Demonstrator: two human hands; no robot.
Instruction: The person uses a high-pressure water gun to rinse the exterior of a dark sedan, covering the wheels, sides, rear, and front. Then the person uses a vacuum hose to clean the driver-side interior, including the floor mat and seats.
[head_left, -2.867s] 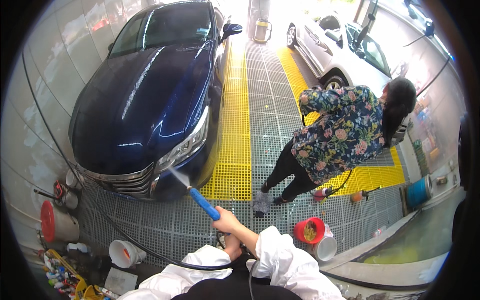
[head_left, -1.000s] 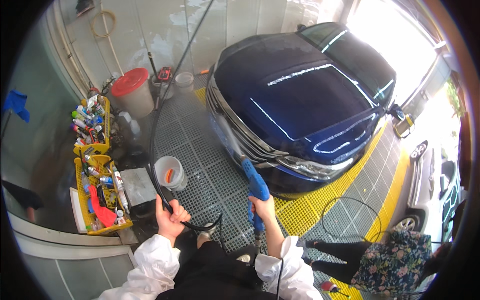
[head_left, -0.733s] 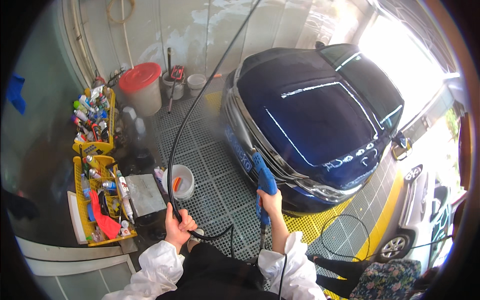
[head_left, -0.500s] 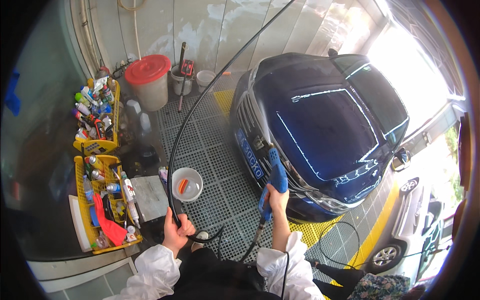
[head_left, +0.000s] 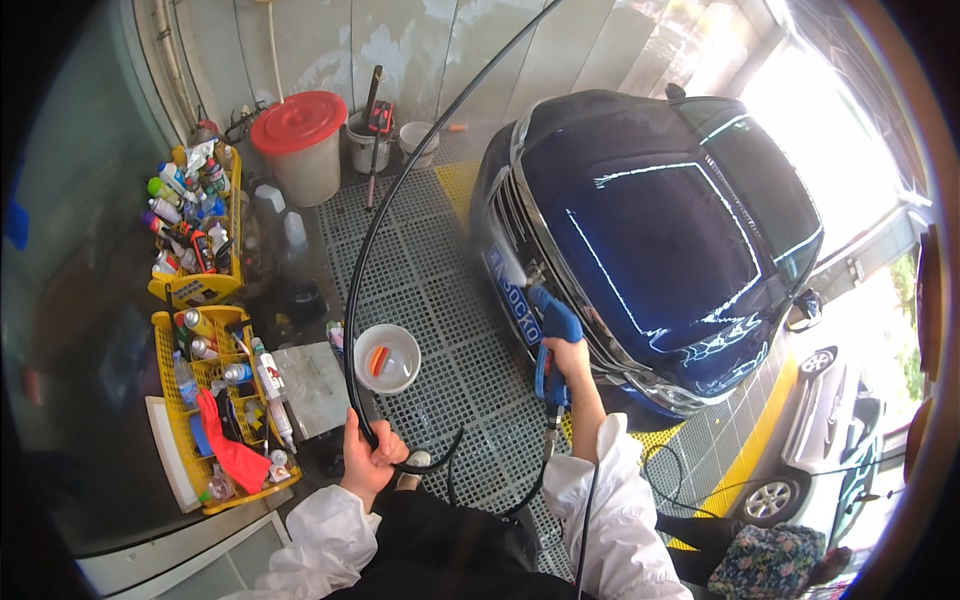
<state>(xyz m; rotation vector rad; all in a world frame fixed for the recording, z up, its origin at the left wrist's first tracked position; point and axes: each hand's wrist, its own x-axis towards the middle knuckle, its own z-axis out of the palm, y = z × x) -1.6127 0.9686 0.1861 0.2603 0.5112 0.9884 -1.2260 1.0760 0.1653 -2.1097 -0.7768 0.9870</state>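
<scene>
My left hand (head_left: 372, 450) grips a black hose (head_left: 360, 280) in the lower middle; the hose rises to the upper edge. My right hand (head_left: 566, 362) holds a blue spray gun (head_left: 553, 315) by its handle, with a metal coupling below it. The nozzle points at the front grille (head_left: 507, 215) and plate of a dark blue car (head_left: 660, 260), where a pale spray mist shows. Beside the hose, left of my right hand, a white bucket (head_left: 400, 375) stands on the grid floor with an orange object inside.
Yellow crates (head_left: 165, 380) of bottles and a red cloth (head_left: 228, 445) line the left. Behind are a red-lidded bin (head_left: 300, 160) and buckets (head_left: 368, 150). A white car (head_left: 810, 440), a coiled hose (head_left: 678, 470) and a co-worker in a floral top (head_left: 760, 560) are at lower right.
My view has turned left toward the grille and crates. My left hand has parted from my right and now grips the hose. The spray has shifted from the headlight to the grille.
</scene>
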